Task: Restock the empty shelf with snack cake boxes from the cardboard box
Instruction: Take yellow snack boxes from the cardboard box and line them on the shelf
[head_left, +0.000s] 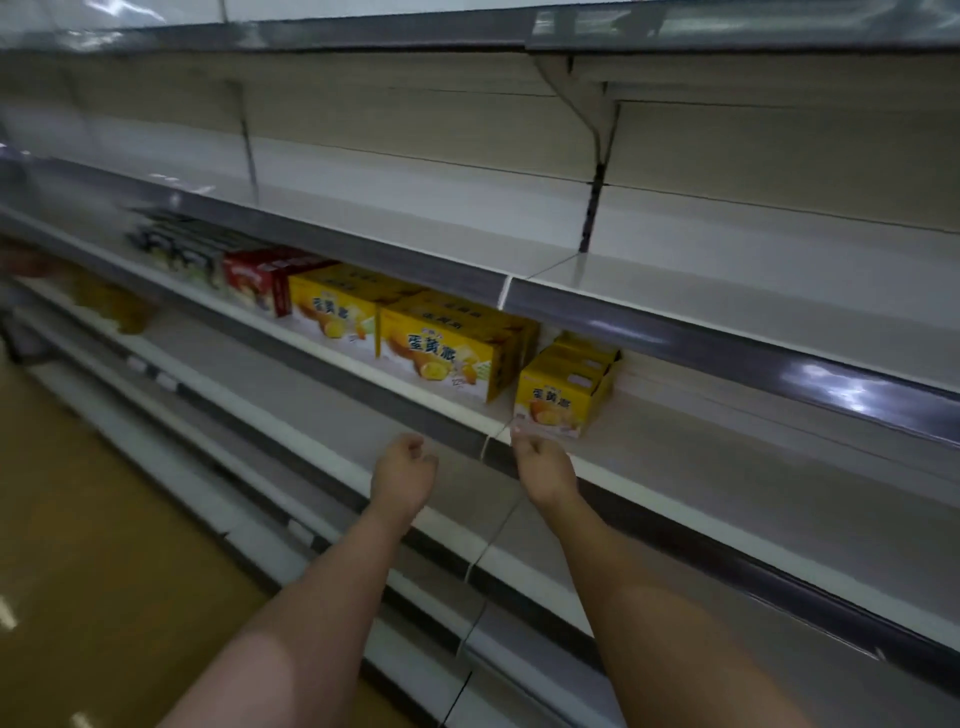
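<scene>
Grey store shelf (675, 457), mostly bare
Both loosely curled hands, left hand (405, 470) and right hand (543, 467), hold nothing; right could nudge the small yellow cardboard snack cake box (558, 402) just beyond it off the edge.

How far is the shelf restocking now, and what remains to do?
Done: two large yellow boxes and a row of small yellow boxes stand on the shelf. In hand: nothing; the left hand and right hand hold no box. Left: the shelf to the right is bare. The cardboard box is out of view.

Shelf (415, 389) with yellow boxes (447, 353)
</scene>
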